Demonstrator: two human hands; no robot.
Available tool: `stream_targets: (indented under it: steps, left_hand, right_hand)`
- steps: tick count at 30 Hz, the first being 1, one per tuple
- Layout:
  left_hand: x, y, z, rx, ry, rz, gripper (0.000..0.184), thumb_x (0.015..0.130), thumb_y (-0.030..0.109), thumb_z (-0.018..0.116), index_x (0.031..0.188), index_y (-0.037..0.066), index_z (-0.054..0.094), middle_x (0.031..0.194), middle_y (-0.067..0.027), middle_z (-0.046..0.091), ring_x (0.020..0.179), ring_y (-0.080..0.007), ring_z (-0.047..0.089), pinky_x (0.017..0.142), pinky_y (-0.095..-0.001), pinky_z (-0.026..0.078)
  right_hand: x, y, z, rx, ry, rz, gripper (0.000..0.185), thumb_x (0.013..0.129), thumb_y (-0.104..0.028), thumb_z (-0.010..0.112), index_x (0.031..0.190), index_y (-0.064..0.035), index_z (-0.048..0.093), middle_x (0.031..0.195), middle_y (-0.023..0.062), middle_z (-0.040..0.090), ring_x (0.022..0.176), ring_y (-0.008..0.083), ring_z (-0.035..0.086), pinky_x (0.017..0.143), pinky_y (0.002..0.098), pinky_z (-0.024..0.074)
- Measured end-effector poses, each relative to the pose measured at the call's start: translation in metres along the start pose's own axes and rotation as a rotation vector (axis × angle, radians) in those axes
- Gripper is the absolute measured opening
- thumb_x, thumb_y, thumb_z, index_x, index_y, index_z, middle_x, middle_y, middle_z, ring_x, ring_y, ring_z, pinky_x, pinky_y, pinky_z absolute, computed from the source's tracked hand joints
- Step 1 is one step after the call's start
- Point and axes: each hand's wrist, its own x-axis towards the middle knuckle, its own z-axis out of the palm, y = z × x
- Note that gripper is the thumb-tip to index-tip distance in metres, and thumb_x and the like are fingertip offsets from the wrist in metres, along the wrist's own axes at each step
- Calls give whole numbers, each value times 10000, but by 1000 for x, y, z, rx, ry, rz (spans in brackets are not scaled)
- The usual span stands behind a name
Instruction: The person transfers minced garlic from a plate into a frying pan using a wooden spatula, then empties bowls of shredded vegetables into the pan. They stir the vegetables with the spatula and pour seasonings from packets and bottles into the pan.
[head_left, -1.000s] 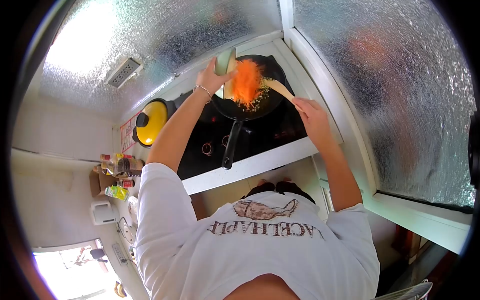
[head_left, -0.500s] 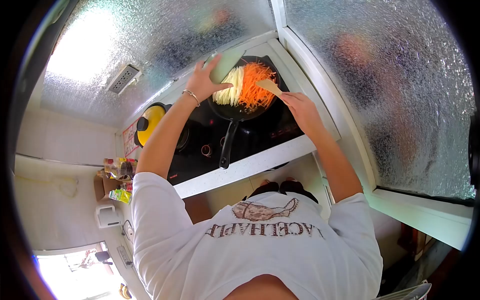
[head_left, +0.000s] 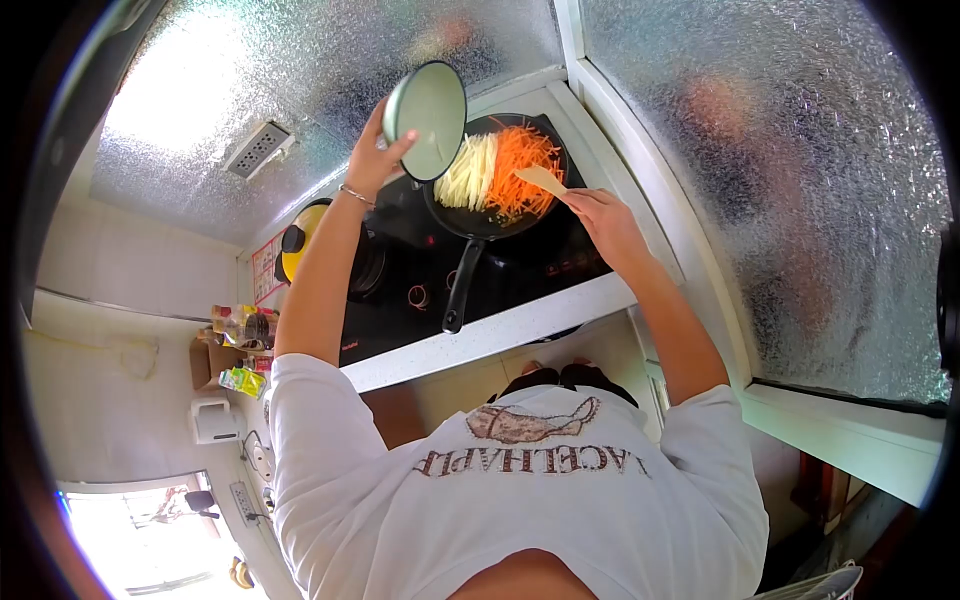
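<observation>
My left hand (head_left: pixel 374 152) grips the rim of a pale green bowl (head_left: pixel 432 118), tilted on its side with its hollow facing me, at the left edge of the pan. A wooden spatula (head_left: pixel 541 180) is held in my right hand (head_left: pixel 598 212), its blade over the shredded carrot. The black frying pan (head_left: pixel 484 226) sits on the cooktop, handle toward me. Inside it, pale yellow-white strips (head_left: pixel 467 175) lie on the left and orange carrot shreds (head_left: pixel 522 163) on the right, with small bits at the near side.
The black glass cooktop (head_left: pixel 400 325) has a yellow pot (head_left: pixel 292 262) at its left. Bottles and packets (head_left: pixel 243 328) stand farther left. A foil-like wall (head_left: pixel 330 90) rises behind, with a socket strip (head_left: pixel 259 150). At right is a white-framed textured panel (head_left: pixel 770 200).
My left hand has moved left and up, drawing the bowl away from above the pan and turning its hollow into view. My right hand with the spatula has hardly moved.
</observation>
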Motion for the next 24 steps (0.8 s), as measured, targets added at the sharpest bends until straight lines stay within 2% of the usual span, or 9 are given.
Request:
stream_targets:
  steps: [1,4,8,11,14,16,17,19,24]
  left_hand:
    - [-1,-5,-3,-53,28,-60,771,750,414,675,1365,187,268,1144,-85,505,989,-231,556,726,-393,524]
    - [-8,-8,-17,-214,114,-232,789,765,462,640,1370,161,234,1132,-95,506,965,-241,570,733,-401,522]
    - [-22,-4,-34,-524,153,-274,762,775,523,596,1304,95,253,1161,-137,453,999,-350,543,794,-496,485]
    - [-29,-12,-38,-707,144,-337,785,751,587,579,1315,127,284,1211,-187,367,1044,-416,490,867,-518,441]
    - [-43,-7,-35,-687,183,-343,788,748,585,585,1309,113,295,1208,-218,362,1050,-417,484,873,-533,434]
    - [-50,-5,-40,-715,186,-346,788,750,581,585,1305,100,299,1211,-223,363,1061,-411,479,880,-532,431]
    - [-54,-5,-42,-741,184,-349,787,752,577,585,1300,88,303,1213,-228,363,1072,-405,474,887,-532,428]
    - [-60,-6,-50,-780,184,-328,787,755,575,583,1298,79,304,1208,-229,372,1084,-399,467,893,-530,425]
    - [-71,3,-63,-845,237,-377,770,772,563,570,1290,58,307,1192,-219,401,1110,-386,451,907,-523,418]
  right_hand:
    - [0,0,-1,22,5,13,229,771,13,548,990,-27,601,953,120,619,896,294,571,784,360,473]
    - [8,3,-9,12,15,-11,220,770,20,544,981,-8,599,949,135,616,889,306,574,788,358,468]
    - [44,12,0,36,-1,-17,188,789,-2,525,963,9,595,953,160,609,876,331,570,780,371,462]
    - [78,34,28,-28,-64,-79,182,823,-62,527,980,-10,604,958,169,610,898,336,575,774,376,461]
    - [91,36,44,-92,-210,-11,194,837,-85,506,988,-5,600,951,183,604,885,360,562,772,401,450]
    - [88,26,44,-94,-424,100,205,837,-80,503,1001,7,590,936,186,600,862,363,556,753,405,448]
    - [82,22,43,-95,-433,91,205,837,-80,503,1001,7,590,936,186,600,862,363,556,753,405,448]
    - [67,16,37,-107,-375,-121,200,844,-89,496,981,18,596,914,185,602,851,355,556,745,407,445]
    - [70,11,16,-60,-363,-144,205,843,-105,489,972,-5,611,927,188,607,872,338,566,760,392,452]
